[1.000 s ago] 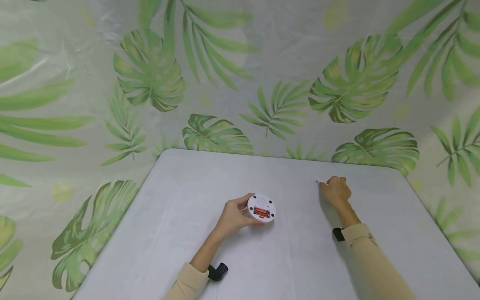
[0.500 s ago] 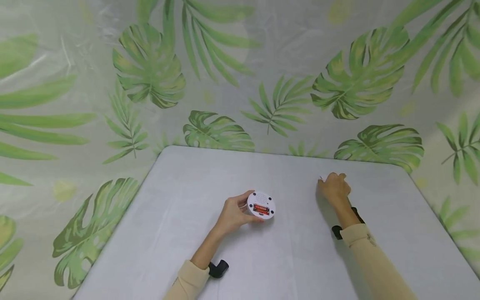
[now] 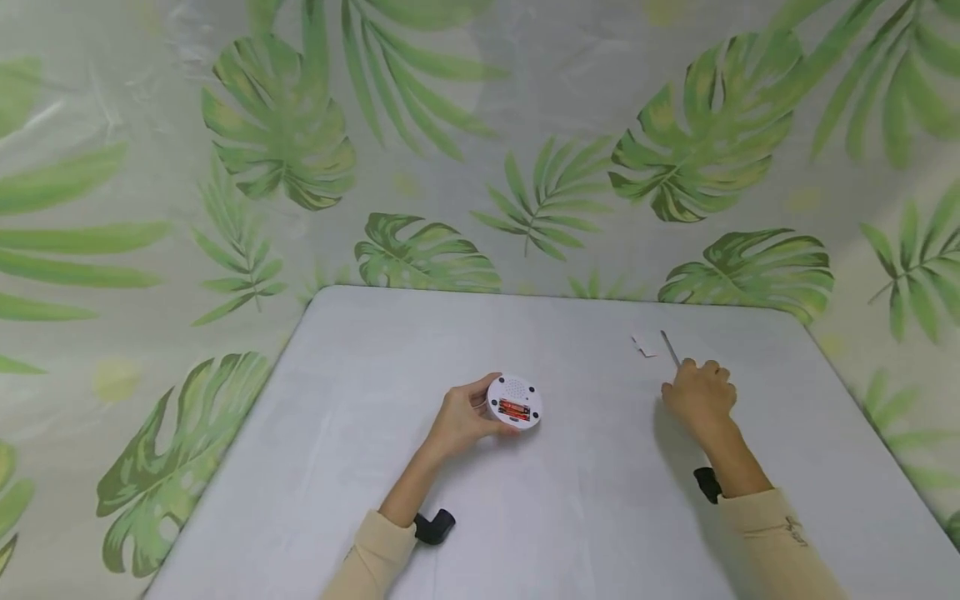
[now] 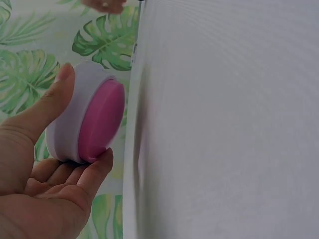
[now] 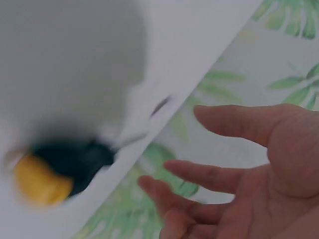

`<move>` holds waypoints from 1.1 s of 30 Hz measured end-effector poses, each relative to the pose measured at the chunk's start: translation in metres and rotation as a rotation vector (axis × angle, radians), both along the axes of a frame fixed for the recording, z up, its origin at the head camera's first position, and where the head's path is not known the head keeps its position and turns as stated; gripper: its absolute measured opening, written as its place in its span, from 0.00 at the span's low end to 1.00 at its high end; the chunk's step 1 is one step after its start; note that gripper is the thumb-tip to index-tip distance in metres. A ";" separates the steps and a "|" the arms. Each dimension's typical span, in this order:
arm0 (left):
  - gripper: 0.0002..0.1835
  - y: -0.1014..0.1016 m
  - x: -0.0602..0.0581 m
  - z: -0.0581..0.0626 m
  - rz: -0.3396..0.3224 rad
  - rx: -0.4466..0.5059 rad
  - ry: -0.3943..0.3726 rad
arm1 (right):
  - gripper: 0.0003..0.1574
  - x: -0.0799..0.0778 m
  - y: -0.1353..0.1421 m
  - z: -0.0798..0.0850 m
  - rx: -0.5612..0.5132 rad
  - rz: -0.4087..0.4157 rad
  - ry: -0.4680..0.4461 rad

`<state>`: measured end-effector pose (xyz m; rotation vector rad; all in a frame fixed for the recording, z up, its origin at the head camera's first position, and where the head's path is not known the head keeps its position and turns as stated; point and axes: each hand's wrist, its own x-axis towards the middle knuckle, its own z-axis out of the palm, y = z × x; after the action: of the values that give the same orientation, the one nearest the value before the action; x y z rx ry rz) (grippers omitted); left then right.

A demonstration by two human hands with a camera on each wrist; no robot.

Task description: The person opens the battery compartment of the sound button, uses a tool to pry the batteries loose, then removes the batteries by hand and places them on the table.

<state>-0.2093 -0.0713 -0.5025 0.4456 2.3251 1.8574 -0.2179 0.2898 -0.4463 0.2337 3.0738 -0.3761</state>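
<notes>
My left hand [image 3: 459,423] holds a round white battery-powered device [image 3: 513,388] by its rim, thumb on one side and fingers on the other. In the head view its underside shows dark feet, a speaker grille and an uncovered compartment with red batteries [image 3: 514,409]. The left wrist view shows the device's pink face [image 4: 103,119] turned towards the table. My right hand [image 3: 701,402] is over a screwdriver, whose thin shaft [image 3: 670,348] points away from me. In the right wrist view the fingers are spread, apart from the blurred black and yellow screwdriver handle [image 5: 55,172].
A small white flat piece [image 3: 642,347] with dark and red marks lies on the white table [image 3: 390,358], left of the screwdriver's tip. A leaf-patterned sheet [image 3: 555,100] hangs behind the table's far edge. Each wrist wears a black camera mount [image 3: 435,527].
My right hand has let go of the small white piece and moved right and nearer to me, over the screwdriver. My left hand keeps its hold on the device, almost unmoved.
</notes>
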 end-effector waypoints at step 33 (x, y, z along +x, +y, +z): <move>0.50 0.000 -0.008 -0.014 -0.058 0.079 -0.093 | 0.13 0.074 0.015 0.055 -0.597 0.320 0.184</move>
<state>-0.2169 -0.0715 -0.5160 0.4220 2.1625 1.9059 -0.1435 0.3051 -0.3913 -0.3230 2.9086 -1.3053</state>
